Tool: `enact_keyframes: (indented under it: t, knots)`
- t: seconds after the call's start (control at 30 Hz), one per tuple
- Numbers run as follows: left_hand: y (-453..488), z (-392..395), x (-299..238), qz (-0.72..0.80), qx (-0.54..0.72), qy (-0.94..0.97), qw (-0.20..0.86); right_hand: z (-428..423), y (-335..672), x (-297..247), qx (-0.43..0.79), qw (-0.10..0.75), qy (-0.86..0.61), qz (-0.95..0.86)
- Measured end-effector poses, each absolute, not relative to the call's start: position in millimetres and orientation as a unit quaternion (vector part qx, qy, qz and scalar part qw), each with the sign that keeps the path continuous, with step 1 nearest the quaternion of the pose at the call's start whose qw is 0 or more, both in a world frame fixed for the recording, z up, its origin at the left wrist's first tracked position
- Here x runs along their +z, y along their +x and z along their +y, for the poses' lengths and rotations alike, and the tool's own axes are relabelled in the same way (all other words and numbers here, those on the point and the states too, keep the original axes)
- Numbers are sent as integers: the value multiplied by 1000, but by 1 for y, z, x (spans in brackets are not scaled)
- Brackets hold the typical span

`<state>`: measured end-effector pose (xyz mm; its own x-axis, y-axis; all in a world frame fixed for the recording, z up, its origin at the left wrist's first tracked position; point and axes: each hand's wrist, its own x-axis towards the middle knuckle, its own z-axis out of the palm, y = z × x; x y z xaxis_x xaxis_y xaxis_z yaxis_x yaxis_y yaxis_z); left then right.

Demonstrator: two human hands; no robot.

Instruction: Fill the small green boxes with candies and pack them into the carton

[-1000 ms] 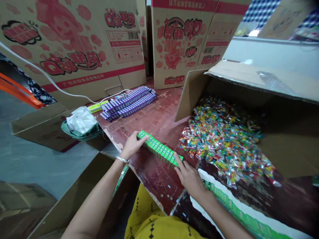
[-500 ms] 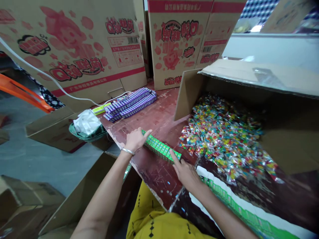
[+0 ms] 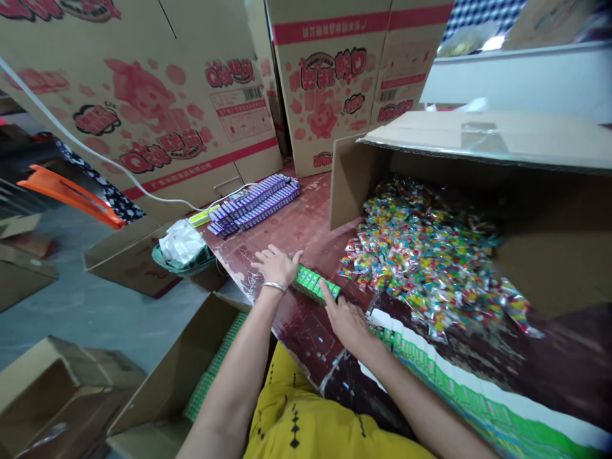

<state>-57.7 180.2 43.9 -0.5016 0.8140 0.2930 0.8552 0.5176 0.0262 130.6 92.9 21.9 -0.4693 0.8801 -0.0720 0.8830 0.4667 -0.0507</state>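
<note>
A short row of small green boxes (image 3: 313, 284) stands on the red tabletop between my hands. My left hand (image 3: 277, 266) is at the row's left end, fingers spread and the thumb side against the boxes. At the right end, my right hand (image 3: 348, 320) has its index finger stretched along the boxes and its other fingers curled; its thumb is hidden. Close to my right forearm lies a long white tray (image 3: 380, 315) with many more green packs in it. Wrapped colourful candies (image 3: 421, 255) spill from a carton lying on its side (image 3: 549, 255).
Purple small boxes (image 3: 255, 205) are lined up at the back, beside a white cable (image 3: 176, 201). Large printed cartons (image 3: 329, 83) stand behind. Left of the table are a green basket with white plastic (image 3: 184, 245) and an open carton (image 3: 157, 376) holding green packs.
My left hand has slid rightward along the green boxes, with its fingers now more spread. The visible row between my hands is shorter. The view has turned slightly left.
</note>
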Motion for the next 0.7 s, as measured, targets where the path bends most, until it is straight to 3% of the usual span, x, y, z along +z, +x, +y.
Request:
enact_keyframes:
  t: [0.23,0.7]
  knots:
    - [-57,179,45,-864,-78,-482,120,94,134,35,-62,-12,501,863]
    - [-55,170,57,-868,-106,-484,28,98,136,27,3,50,503,863]
